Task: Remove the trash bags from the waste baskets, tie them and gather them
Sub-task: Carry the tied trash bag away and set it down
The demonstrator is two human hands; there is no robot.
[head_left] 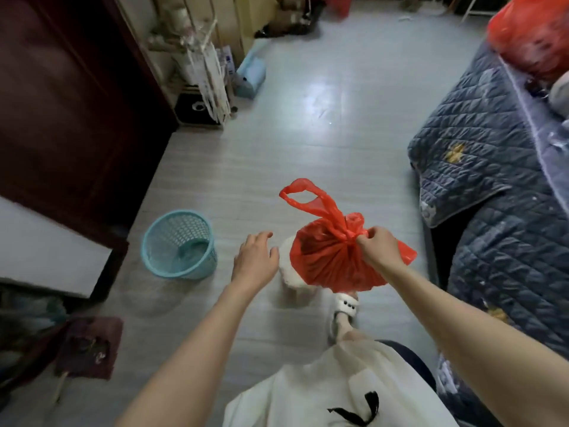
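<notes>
A full red trash bag [331, 260] hangs above the floor in the middle of the view, its neck gathered into a knot with one handle loop sticking up. My right hand [377, 246] pinches the bag at the knot. My left hand [255, 257] hovers just left of the bag with relaxed fingers, holding nothing. A light blue mesh waste basket [180, 245] stands on the floor to the left with no bag in it. Another red bag [532, 32] lies on the bed at the top right.
A bed with a dark quilted cover [492, 180] fills the right side. A dark wooden door [70, 97] and a white board [46, 248] are on the left. A rack with clutter [203, 72] stands at the back left. A small dark mat [89, 346] lies bottom left.
</notes>
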